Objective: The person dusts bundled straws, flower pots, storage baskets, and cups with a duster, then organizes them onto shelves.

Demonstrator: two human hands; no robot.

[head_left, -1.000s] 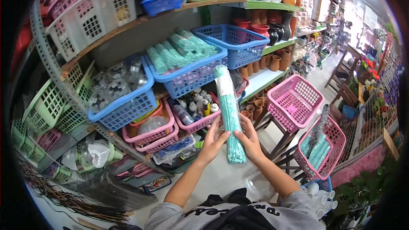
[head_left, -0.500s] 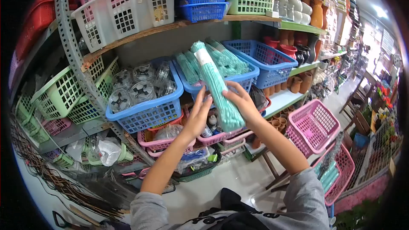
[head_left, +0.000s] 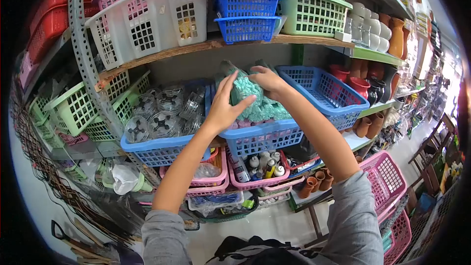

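A bundle of thin teal strands (head_left: 247,91) in clear wrap lies between my two hands, its cut end facing me. Along its left side my left hand (head_left: 226,104) is cupped, thumb in front and fingers stretched up the side. My right hand (head_left: 269,82) has its fingers bent over the bundle's upper right. More teal bundles (head_left: 274,110) lie beneath and beside it in a blue basket (head_left: 262,140) on the shelf. Part of the bundle's length is hidden behind its end and my fingers.
Left of this stands a blue basket (head_left: 164,149) of clear plastic pieces; to the right is another blue basket (head_left: 338,103). A wooden shelf edge (head_left: 196,46) runs above my hands. Below sit pink baskets (head_left: 255,181) with bottles. A metal post (head_left: 81,44) rises at left.
Both hands have moved forward with the teal bundle, from in front of the shelf to over the middle blue basket. The bundle now points away from me. The view has shifted slightly.
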